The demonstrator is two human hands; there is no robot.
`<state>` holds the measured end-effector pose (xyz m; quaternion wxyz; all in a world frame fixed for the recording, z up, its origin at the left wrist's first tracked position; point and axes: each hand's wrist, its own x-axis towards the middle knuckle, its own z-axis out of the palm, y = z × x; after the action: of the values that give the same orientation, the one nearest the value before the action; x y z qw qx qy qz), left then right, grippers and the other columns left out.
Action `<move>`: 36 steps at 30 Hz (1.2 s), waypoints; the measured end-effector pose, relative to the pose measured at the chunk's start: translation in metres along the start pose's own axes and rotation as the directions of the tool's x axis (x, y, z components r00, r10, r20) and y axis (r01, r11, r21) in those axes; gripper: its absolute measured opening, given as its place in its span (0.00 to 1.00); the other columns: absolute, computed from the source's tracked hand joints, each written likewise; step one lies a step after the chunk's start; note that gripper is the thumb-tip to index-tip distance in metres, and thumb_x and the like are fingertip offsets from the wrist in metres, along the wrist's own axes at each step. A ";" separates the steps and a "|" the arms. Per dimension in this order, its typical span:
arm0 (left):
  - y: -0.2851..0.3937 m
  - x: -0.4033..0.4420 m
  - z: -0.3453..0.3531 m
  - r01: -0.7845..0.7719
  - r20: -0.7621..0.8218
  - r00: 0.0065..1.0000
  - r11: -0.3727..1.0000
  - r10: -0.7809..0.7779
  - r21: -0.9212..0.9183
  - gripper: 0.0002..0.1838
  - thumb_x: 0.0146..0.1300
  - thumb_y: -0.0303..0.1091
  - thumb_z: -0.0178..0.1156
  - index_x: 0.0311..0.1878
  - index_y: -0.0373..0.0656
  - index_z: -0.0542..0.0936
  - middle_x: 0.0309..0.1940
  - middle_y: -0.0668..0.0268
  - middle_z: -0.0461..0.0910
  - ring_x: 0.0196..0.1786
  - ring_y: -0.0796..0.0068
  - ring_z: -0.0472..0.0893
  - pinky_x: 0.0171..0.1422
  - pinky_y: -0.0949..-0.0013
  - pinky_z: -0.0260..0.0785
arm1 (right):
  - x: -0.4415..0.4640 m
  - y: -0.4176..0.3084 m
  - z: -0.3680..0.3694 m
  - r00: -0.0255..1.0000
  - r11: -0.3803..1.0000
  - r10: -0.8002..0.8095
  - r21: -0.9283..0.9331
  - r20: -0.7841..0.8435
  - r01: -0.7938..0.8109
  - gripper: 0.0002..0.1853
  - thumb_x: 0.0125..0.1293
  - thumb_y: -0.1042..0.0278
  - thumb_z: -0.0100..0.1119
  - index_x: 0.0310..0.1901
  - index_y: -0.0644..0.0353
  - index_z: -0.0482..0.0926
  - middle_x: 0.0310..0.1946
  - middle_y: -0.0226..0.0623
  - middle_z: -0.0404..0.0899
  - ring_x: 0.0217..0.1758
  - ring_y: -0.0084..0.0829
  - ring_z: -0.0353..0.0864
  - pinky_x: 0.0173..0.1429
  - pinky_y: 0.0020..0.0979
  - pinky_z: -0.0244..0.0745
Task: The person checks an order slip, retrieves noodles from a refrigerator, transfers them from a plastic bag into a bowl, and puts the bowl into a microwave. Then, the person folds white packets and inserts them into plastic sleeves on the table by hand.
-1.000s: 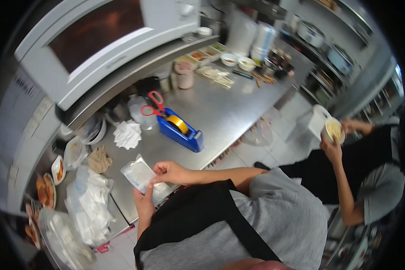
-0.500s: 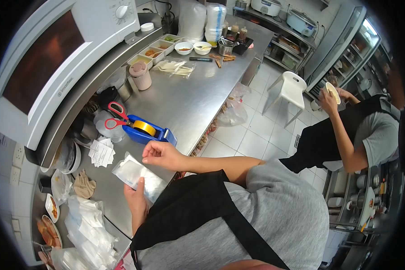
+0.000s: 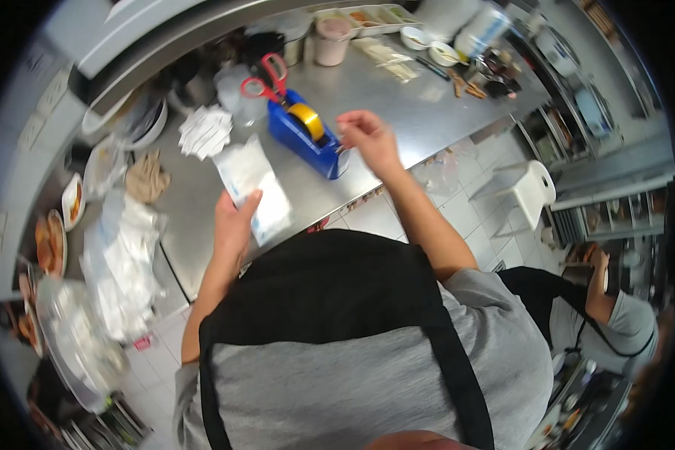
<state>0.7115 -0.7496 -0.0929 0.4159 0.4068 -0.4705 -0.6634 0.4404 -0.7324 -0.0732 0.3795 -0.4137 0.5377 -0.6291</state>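
Note:
In my left hand [image 3: 236, 221] is a white plastic packet [image 3: 259, 187], gripped with the thumb on top near its lower edge. Whatever is inside the packet is hidden. My right hand [image 3: 369, 141] is raised beside the cutting end of a blue tape dispenser [image 3: 319, 154], its fingertips pinched together. Something small or clear may be between them, but blur hides it. A roll of yellow tape [image 3: 306, 121] sits in the dispenser. Red-handled scissors [image 3: 268, 79] stand at its back end. White paper slips [image 3: 205, 132] lie left of the dispenser.
White plastic bags [image 3: 120, 262] and a brown cloth [image 3: 148, 177] lie at left. Along the back of the steel counter [image 3: 397, 105] stand a pink-lidded jar [image 3: 331, 41], food trays and bowls [image 3: 444, 54]. A white stool [image 3: 519, 191] and a co-worker [image 3: 577, 315] are at right.
My right hand has moved from above the packet to the dispenser's cutting end. My view has turned and shifted. The co-worker has turned toward the shelves, arm lowered.

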 end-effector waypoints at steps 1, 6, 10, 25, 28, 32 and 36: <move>0.000 0.000 -0.004 -0.011 -0.018 1.000 1.000 0.010 -0.029 0.17 0.62 0.26 0.60 0.54 0.33 0.73 0.45 0.63 0.79 0.45 0.77 0.78 0.53 0.72 0.70 | 0.003 0.002 -0.007 0.998 0.992 0.062 -0.115 0.032 -0.058 0.08 0.62 0.66 0.62 0.40 0.61 0.81 0.29 0.29 0.79 0.29 0.16 0.75 0.33 0.19 0.71; 0.006 -0.005 -0.019 -0.052 -0.084 0.995 0.994 0.044 -0.095 0.18 0.62 0.27 0.61 0.54 0.34 0.72 0.46 0.62 0.79 0.47 0.76 0.78 0.54 0.71 0.69 | 0.016 0.012 -0.012 0.946 0.803 0.316 -0.551 0.067 -0.229 0.21 0.60 0.46 0.61 0.38 0.60 0.82 0.28 0.29 0.77 0.27 0.20 0.71 0.27 0.24 0.66; 0.006 -0.007 -0.024 -0.073 -0.098 0.993 0.991 0.062 -0.114 0.19 0.62 0.28 0.60 0.54 0.34 0.72 0.47 0.62 0.79 0.48 0.76 0.78 0.54 0.71 0.69 | 0.035 0.012 -0.014 0.816 0.692 0.565 -0.608 0.119 -0.391 0.25 0.56 0.39 0.60 0.35 0.57 0.82 0.29 0.29 0.77 0.24 0.22 0.69 0.23 0.23 0.59; 0.007 -0.016 -0.018 -0.089 -0.089 0.993 0.986 0.077 -0.142 0.18 0.62 0.28 0.61 0.53 0.35 0.72 0.45 0.63 0.79 0.45 0.78 0.79 0.52 0.72 0.70 | -0.021 0.017 -0.050 0.858 0.854 0.410 0.200 0.310 -0.481 0.19 0.63 0.70 0.62 0.51 0.71 0.72 0.40 0.40 0.79 0.48 0.31 0.80 0.60 0.29 0.72; 0.006 -0.016 -0.017 -0.079 -0.081 0.994 0.990 0.069 -0.121 0.18 0.62 0.29 0.62 0.53 0.35 0.73 0.45 0.63 0.79 0.45 0.78 0.78 0.51 0.72 0.70 | -0.031 0.029 -0.049 0.879 0.880 0.388 0.172 0.277 -0.442 0.18 0.65 0.70 0.59 0.52 0.71 0.72 0.41 0.37 0.78 0.60 0.37 0.74 0.63 0.31 0.70; 0.008 -0.014 -0.013 -0.087 -0.082 0.994 0.990 0.078 -0.112 0.17 0.61 0.26 0.60 0.53 0.34 0.73 0.46 0.63 0.80 0.46 0.77 0.79 0.52 0.71 0.70 | -0.030 0.078 -0.056 0.899 0.907 0.380 0.104 0.218 -0.408 0.18 0.64 0.69 0.60 0.51 0.70 0.72 0.48 0.38 0.75 0.50 0.26 0.76 0.58 0.24 0.70; 0.012 -0.011 -0.008 -0.076 -0.090 0.994 0.992 0.067 -0.096 0.18 0.61 0.26 0.60 0.53 0.34 0.73 0.46 0.62 0.80 0.46 0.76 0.79 0.52 0.71 0.71 | -0.023 0.106 -0.052 0.974 0.987 0.157 -0.009 0.165 -0.158 0.08 0.64 0.68 0.61 0.33 0.65 0.80 0.53 0.35 0.68 0.46 0.24 0.73 0.56 0.24 0.67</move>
<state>0.7242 -0.7439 -0.0817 0.4791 0.3968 -0.4326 -0.6525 0.4045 -0.7063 -0.1854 0.4725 -0.4197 0.5340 -0.5617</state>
